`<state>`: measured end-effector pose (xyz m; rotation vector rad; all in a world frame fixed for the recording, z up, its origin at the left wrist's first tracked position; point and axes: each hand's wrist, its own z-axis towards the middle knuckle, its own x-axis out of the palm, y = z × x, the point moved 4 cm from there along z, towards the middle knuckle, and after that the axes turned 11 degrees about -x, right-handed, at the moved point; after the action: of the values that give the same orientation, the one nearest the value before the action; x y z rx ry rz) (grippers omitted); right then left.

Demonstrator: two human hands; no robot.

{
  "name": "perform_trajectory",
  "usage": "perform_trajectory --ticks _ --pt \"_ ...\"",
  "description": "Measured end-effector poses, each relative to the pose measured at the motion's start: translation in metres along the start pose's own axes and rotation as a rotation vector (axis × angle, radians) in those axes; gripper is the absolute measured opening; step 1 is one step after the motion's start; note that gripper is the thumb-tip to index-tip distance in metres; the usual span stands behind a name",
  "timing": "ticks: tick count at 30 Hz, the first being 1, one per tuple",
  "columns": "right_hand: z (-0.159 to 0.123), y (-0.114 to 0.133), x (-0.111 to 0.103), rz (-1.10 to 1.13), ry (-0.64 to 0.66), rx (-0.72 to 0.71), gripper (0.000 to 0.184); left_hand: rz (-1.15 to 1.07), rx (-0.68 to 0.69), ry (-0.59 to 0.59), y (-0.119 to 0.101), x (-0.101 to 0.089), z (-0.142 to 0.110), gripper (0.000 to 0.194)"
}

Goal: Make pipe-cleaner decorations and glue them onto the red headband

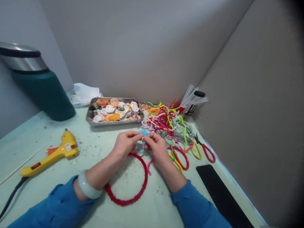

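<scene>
A light blue pipe cleaner flower (144, 132) is pinched between both my hands, a pale stem hanging below it. My left hand (126, 143) holds its left side with thumb and forefinger. From the right, my right hand (157, 147) grips it with the fingertips. Beneath the wrists a red fuzzy ring (123, 202) lies flat on the table, its left part hidden by my left forearm. A short pink pipe cleaner (149, 167) lies beside the ring, partly behind my right hand.
A yellow hot glue gun (57, 153) and a green bottle (45, 91) stand at left. Behind my hands is a metal tray (114, 124) of shells. Tangled pipe cleaners (163, 118), red-handled scissors (181, 158) and a black strip (220, 193) occupy the right side.
</scene>
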<state>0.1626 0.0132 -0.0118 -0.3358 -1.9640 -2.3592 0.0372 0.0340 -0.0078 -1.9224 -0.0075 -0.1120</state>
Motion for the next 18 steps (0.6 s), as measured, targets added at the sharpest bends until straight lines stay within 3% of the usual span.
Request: perform_trajectory --ticks 4,18 --pt "-0.0007 -0.0012 -0.0002 0.008 0.004 -0.015 0.018 -0.01 0.005 -0.026 0.0003 0.0002 -0.0014 0.028" --pt "-0.001 -0.003 -0.0021 -0.06 -0.011 0.031 0.024 -0.02 0.037 0.089 -0.0048 0.0032 -0.0027 0.027"
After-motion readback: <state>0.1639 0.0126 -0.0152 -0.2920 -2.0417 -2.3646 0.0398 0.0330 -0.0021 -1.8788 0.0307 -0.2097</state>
